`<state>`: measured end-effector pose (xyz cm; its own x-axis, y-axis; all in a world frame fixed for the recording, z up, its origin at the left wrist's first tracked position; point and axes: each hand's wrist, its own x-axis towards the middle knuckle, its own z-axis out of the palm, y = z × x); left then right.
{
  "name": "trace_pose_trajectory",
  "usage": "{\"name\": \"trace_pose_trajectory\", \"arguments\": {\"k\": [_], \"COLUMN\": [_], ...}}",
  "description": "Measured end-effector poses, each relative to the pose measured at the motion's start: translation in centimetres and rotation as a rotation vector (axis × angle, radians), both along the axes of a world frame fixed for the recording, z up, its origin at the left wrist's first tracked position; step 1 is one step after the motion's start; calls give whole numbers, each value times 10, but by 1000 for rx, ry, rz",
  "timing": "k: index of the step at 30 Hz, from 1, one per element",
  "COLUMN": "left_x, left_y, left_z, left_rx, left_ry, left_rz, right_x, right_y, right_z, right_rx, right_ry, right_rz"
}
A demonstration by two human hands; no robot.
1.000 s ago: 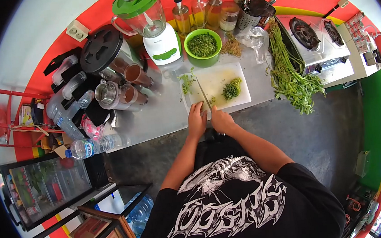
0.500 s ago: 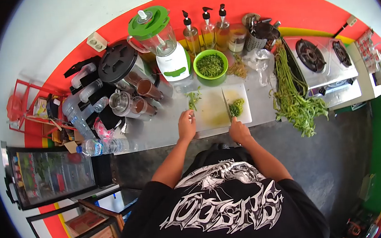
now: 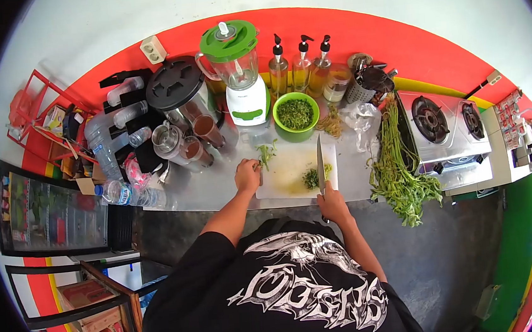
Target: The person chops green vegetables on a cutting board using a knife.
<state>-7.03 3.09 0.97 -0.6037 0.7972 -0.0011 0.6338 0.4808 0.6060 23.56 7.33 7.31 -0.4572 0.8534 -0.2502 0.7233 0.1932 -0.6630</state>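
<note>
R hand (image 3: 333, 205) wrapped round knife (image 3: 320, 162), blade pointing far, nr chopped greens (image 3: 310, 178) on board (image 3: 286, 160); L hand (image 3: 248, 175) curled by leafy sprigs (image 3: 267, 153), left, can't tell if gripping.

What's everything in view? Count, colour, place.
Cutting board: one, white, centre
Knife: one, silver, over board's right side
Chopped greens: uncounted, green, on board
Sprigs: uncounted, green, board's upper left
Bowl: one, green, behind board
Blender: one, white-green, left of bowl
Pump bottles: three, black-topped, behind bowl
Plastic bag: one, clear, right of bowl
Leafy bunch: one, green, right of board
Stove: one, silver, far right
Tumblers: two, brown, left of blender
Plastic bottles: several, clear, left side
Fridge: one, black-framed, lower left
Left hand: one, bare, beside sprigs
Right hand: one, bare, on knife handle
Shirt: one, black, lower centre
</note>
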Motion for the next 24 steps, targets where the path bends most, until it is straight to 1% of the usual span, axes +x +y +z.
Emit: {"name": "trace_pose_trajectory", "arguments": {"k": [1, 3, 4, 5, 6, 7, 9, 10, 12, 14, 16, 17, 18, 20, 24], "left_x": [1, -1, -3, -4, -5, -6, -10, -12, -14, -17, -15, -15, -14, -14, -7], "left_y": [-1, 0, -1, -5, -12, -17, -24, -26, -32, -37, -39, -41, -42, -44, -46], "left_z": [2, 8, 12, 16, 19, 23, 28, 29, 28, 27, 26, 25, 29, 38, 47], "left_rx": [0, 8, 6, 61, 110, 97, 204, 189, 242, 246, 291, 331, 325, 330, 246], "left_ry": [1, -156, -151, -199, -247, -242, -352, -350, -350, -394, -487, -700, -700, -924, -882], "left_rz": [-2, 65, 60, 55, 47, 42, -15, -24, -104, -91, -49, -5, -8, 31, -37], "right_x": [3, 6, 6, 8, 10, 10, 7, 4, 0, -4, -5, -4, -4, 0, 9], "right_y": [-4, -7, -4, -4, -8, -10, -8, -8, -11, -17, -17, -16, -16, -13, -10], "right_z": [2, 7, 0, -11, -13, -16, -19, -23, -28, -28, -28, -33, -31, -26, -36], "right_rx": [0, -28, -30, -27, -29, -42, -25, -39, -19, -44, -45, -42, -47, -68, -47], "right_ry": [1, 13, 18, -3, -24, -18, -88, -84, -102, -124, -137, -147, -146, -190, -147], "right_rz": [-2, 8, 4, 20, 35, 28, 84, 73, 170, 175, 265, 250, 246, 213, 147]}}
